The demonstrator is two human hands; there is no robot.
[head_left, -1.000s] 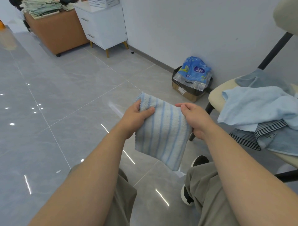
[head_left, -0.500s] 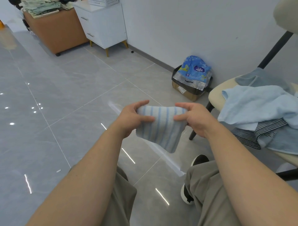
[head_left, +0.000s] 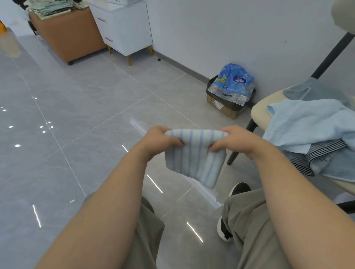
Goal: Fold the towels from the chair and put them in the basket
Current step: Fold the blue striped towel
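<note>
A small white towel with blue stripes (head_left: pixel 195 157) hangs folded in the air above the floor in front of me. My left hand (head_left: pixel 159 141) grips its upper left corner and my right hand (head_left: pixel 233 141) grips its upper right corner, both with fingers curled over the folded top edge. At the right, a cream chair (head_left: pixel 259 111) carries a heap of towels: a light blue one (head_left: pixel 307 122) on top, a dark striped one (head_left: pixel 315 151) and a grey-blue one (head_left: pixel 315 90) under it. A white basket (head_left: pixel 123 1) shows only by its bottom edge, on the white cabinet.
A white cabinet (head_left: pixel 124 28) and a brown cabinet (head_left: pixel 71 34) with stacked papers stand at the back left. A cardboard box (head_left: pixel 224 107) with a blue plastic package (head_left: pixel 233 84) sits by the wall. My knees and a black shoe (head_left: pixel 224 228) are below, on grey tiles.
The towel has been folded over once more: it hung longer one second ago and is now shorter and thicker. Both hands have dropped slightly and curled over its top fold.
</note>
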